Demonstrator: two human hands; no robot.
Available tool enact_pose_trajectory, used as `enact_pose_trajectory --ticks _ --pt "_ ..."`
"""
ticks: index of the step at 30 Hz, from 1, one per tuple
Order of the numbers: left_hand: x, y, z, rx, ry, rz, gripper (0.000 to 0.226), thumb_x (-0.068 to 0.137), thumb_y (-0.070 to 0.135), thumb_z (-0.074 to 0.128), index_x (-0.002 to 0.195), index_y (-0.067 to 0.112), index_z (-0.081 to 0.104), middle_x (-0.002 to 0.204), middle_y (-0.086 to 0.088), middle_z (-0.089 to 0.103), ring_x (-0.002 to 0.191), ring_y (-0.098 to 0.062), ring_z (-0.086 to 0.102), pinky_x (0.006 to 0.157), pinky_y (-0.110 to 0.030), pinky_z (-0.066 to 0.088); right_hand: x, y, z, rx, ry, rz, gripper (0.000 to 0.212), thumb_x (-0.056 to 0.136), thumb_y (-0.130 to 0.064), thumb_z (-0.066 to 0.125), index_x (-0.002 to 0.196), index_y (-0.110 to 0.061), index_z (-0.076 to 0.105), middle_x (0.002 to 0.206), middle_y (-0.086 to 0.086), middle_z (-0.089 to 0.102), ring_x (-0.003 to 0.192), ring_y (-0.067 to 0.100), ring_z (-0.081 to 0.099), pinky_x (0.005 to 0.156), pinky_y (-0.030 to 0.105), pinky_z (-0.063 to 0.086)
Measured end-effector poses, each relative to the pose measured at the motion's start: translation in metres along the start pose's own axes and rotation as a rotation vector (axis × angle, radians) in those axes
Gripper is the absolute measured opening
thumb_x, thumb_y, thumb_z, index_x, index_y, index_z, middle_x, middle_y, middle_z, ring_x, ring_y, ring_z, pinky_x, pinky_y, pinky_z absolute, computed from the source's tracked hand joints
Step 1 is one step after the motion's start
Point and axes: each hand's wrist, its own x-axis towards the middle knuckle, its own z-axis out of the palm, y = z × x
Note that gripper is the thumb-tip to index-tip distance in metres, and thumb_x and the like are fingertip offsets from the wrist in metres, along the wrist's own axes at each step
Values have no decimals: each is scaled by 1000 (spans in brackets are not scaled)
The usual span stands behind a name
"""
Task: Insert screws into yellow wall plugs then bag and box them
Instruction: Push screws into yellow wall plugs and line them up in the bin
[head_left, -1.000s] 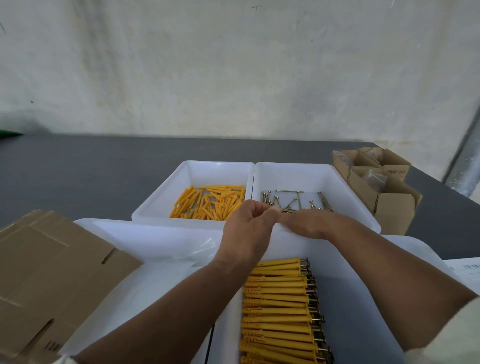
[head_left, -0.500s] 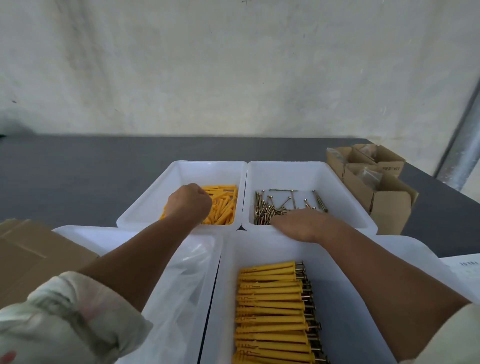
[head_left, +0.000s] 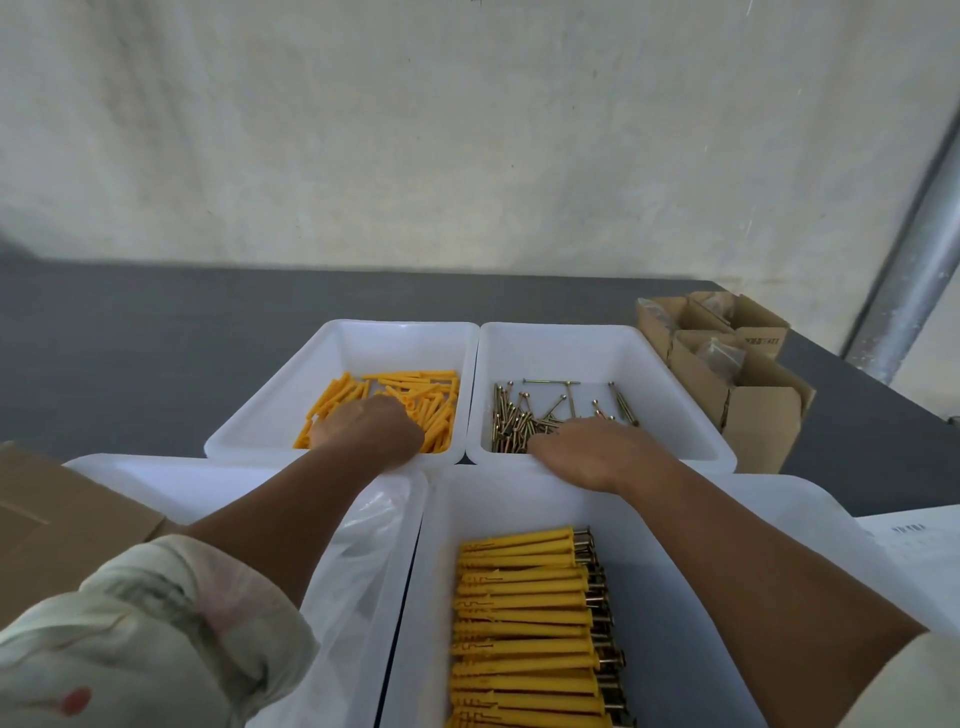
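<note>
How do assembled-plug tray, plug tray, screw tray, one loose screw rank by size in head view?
1. Assembled-plug tray, but nearest the camera, so unsure.
2. Plug tray and screw tray: alike.
3. Loose screw.

head: worn, wide-angle | faces forward-down | near, over trays (head_left: 571, 353) | wall (head_left: 467, 130) beyond

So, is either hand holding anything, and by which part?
Cannot tell: left hand is down in the plugs, right hand on the screws, fingertips hidden.

wall plugs (head_left: 415, 385) yellow | screws (head_left: 511, 422) brass-toned | trays (head_left: 395, 336) white | table (head_left: 156, 338) dark grey | cardboard boxes (head_left: 763, 415) brown | sleeve (head_left: 156, 623) pale, mottled
</note>
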Motion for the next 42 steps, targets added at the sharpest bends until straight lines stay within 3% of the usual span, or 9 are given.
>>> enact_pose_trajectory --ticks 4,9,18,20,28,32,36,39,42 --pt "-1 2 1 -16 22 -33 23 79 23 43 95 23 60 106 0 62 91 -24 52 78 -36 34 0 0 0 20 26 0 37 84 -52 27 89 -24 50 112 4 58 105 24 52 92 41 42" --pt "0 0 2 -58 33 28 29 80 25 42 99 21 64 110 4 62 96 -22 55 79 -34 34 -2 -1 0 66 63 -12 35 75 -53 28 72 -25 48 93 -2 58 93 21 55 80 38 42" --pt "-11 -2 0 -164 165 60 25 82 20 48 93 27 69 96 5 66 86 -20 57 71 -31 41 -6 3 -2 198 109 -57 35 72 -44 39 75 -18 63 85 -4 63 81 16 55 64 33 35" --pt "-13 -2 0 -187 197 65 25 82 19 49 92 29 70 94 7 66 83 -18 56 68 -29 38 -9 3 -4 257 123 -69 31 68 -42 40 69 -17 59 81 -3 62 79 18 54 65 33 35" --pt "-19 -5 -2 -268 265 91 25 84 21 54 97 38 68 91 14 56 81 -14 50 52 -22 29 -17 7 -4 400 202 -161 18 87 -23 56 74 -19 68 80 1 70 77 16 59 80 39 50" --pt "-20 -6 -6 -469 269 76 10 84 30 63 87 40 63 85 14 64 81 -16 59 61 -25 39 -16 6 -5 396 224 -171 17 87 -21 57 78 -19 70 83 -1 71 84 18 64 86 42 53" --pt "-26 -6 -12 -852 316 47 11 83 23 67 92 28 70 80 9 71 56 -8 55 53 -23 37 -16 7 -6 393 226 -171 21 89 -23 57 71 -29 68 82 -12 69 88 12 62 88 40 52" --pt "-37 -1 -20 -1085 363 19 13 86 20 66 96 25 71 70 9 65 43 0 49 46 -19 37 -17 7 -6 388 234 -176 20 90 -26 58 72 -30 67 83 -13 68 88 11 61 88 40 52" --pt "-52 8 -31 -1175 391 48 11 87 19 66 96 18 71 59 9 56 50 -8 48 50 -22 39 -17 7 -5 378 255 -170 17 90 -28 58 76 -26 68 83 -11 69 85 12 62 86 41 53"
